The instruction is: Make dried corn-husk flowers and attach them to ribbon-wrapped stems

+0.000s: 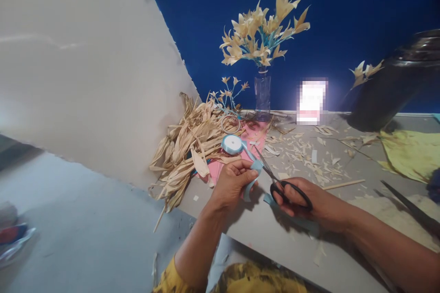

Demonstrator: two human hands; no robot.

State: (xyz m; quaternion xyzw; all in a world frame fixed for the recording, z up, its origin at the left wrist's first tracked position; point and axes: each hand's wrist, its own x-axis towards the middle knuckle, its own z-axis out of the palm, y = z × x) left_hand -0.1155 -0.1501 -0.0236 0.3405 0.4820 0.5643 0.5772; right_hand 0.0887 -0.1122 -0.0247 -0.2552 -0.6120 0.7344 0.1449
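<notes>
Yellow-and-dark patterned cloth [264, 279] covers me at bottom centre; mid-frame, my left hand [235, 177] pinches a light-blue, flat ribbon [248, 192], my right hand [305, 199] gripping black-handled metal scissors [272, 176] beside it.

Pale blue it was on the ribbon [247, 190], and the spool [233, 143] flashed a bright white face! The scissors [271, 175] came in black at the handles, dull grey along the blades. And the flowers [252, 25], creamy straw yellow on vivid turquoise stems [265, 40]! The backdrop [206, 18] ran deep royal blue, the board [85, 78] off-white. Husks [180, 144] in tan and beige, paper [255, 131] in soft pink, a sheet [409, 153] in lemon yellow, the surface [250, 236] plain grey. The jar [385, 87] was near-black, and the sleeve [175, 280] wore dark blotches over mustard yellow!
</notes>
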